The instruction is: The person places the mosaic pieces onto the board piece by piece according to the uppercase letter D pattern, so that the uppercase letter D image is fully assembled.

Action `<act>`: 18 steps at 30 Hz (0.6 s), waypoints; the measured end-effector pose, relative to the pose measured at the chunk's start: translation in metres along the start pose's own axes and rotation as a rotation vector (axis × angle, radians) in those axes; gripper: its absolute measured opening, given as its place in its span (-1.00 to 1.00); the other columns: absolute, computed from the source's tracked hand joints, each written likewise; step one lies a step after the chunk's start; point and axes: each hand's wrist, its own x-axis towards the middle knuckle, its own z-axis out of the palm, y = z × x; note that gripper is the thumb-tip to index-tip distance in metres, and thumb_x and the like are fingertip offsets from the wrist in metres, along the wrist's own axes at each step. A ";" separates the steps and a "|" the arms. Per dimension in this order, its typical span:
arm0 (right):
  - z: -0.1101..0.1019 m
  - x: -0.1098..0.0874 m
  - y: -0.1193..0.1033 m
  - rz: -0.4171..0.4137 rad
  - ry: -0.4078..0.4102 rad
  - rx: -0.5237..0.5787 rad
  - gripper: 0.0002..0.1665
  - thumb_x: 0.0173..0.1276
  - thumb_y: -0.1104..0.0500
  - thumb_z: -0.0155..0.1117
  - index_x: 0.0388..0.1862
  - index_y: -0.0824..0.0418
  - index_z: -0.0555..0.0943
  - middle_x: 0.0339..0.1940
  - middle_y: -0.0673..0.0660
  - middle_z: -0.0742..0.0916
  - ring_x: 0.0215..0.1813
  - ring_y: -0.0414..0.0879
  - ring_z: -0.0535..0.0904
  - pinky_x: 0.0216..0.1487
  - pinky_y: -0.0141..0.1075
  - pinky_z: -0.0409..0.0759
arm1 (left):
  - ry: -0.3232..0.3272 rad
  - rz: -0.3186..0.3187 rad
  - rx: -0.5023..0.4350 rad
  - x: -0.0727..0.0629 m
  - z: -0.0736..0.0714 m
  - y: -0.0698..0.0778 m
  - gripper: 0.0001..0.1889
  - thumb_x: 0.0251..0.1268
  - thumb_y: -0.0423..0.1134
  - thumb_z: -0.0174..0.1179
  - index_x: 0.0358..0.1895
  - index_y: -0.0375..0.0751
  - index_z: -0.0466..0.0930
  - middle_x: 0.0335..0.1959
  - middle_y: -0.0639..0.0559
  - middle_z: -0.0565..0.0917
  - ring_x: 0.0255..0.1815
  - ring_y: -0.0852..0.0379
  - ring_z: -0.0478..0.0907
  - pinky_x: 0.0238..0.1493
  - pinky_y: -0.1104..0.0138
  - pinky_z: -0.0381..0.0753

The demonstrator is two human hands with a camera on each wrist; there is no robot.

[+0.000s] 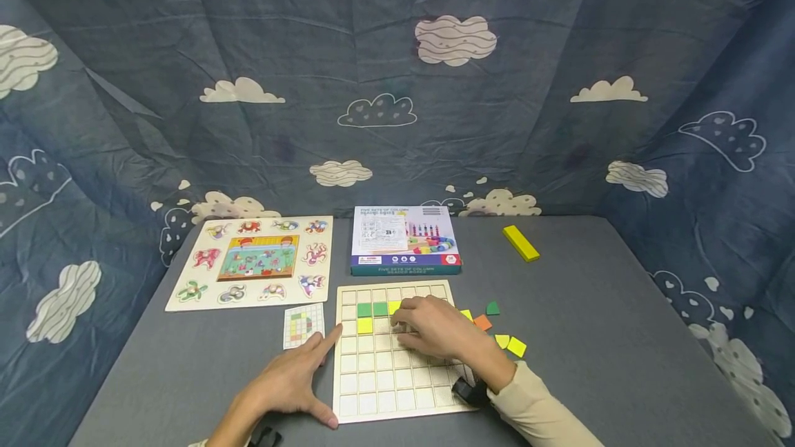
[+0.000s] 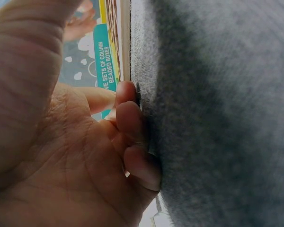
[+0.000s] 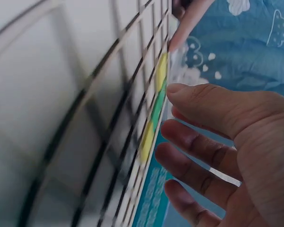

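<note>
One near edge of the grid board (image 1: 385, 403) was left uncovered, with open bench (image 1: 621, 364) seen farther right. The board's left edge was touched by the left grip (image 1: 288, 378), spread wide. Green and yellow tiles (image 1: 364, 325) were set just left of the right grip (image 1: 431, 326), whose fingers (image 3: 182, 135) were held loosely parted. Beyond, a box (image 1: 406, 240) was placed.

Right sleeve (image 1: 549, 409), lower right of head view: cream cloth, creased, loose cuff (image 1: 507, 390). Black blocky device (image 1: 470, 392) beside cuff. Bottom edge, left: second black device (image 1: 267, 437), sliver of cream left sleeve (image 1: 198, 444). Left hand (image 1: 288, 378), right hand (image 1: 433, 326) bare.
</note>
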 end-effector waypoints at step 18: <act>-0.012 -0.054 0.051 0.257 -0.029 0.054 -0.73 0.30 0.08 0.44 -0.05 0.12 0.74 -0.12 -0.02 0.71 -0.12 -0.14 0.62 -0.02 -0.13 0.61 | 0.001 0.010 0.005 0.000 -0.001 -0.001 0.50 -0.58 0.43 0.58 0.62 -0.09 0.03 -0.08 0.06 0.50 -0.22 0.20 0.47 -0.25 0.17 0.47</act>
